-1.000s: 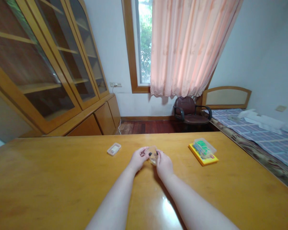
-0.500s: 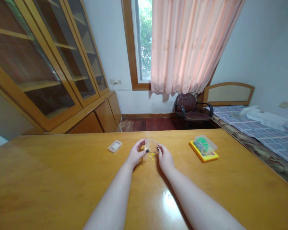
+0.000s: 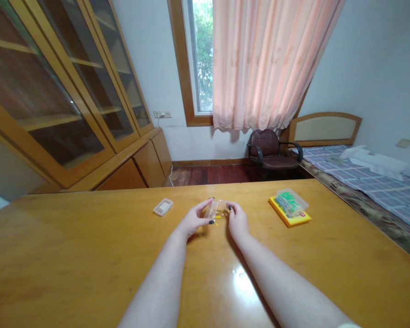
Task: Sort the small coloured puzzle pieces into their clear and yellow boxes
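Observation:
A small clear plastic box is held between my hands above the wooden table. My left hand grips its left side, thumb at the near edge and fingers at the far edge. My right hand is closed with its fingertips at the box's right edge. Several small yellow pieces show beneath and beside the box, between the hands. The clear walls blur which pieces are inside and which lie on the table.
Left of my hands lies another small clear case. To the right, a clear box with green pieces rests on a yellow box. The wooden table ends at a far edge, with an armchair beyond and a bed at right.
The plastic box has tilted, and its clear wall faces me more. My left thumb has moved down along it. The right fingers have shifted slightly right and up. The view has shifted slightly.

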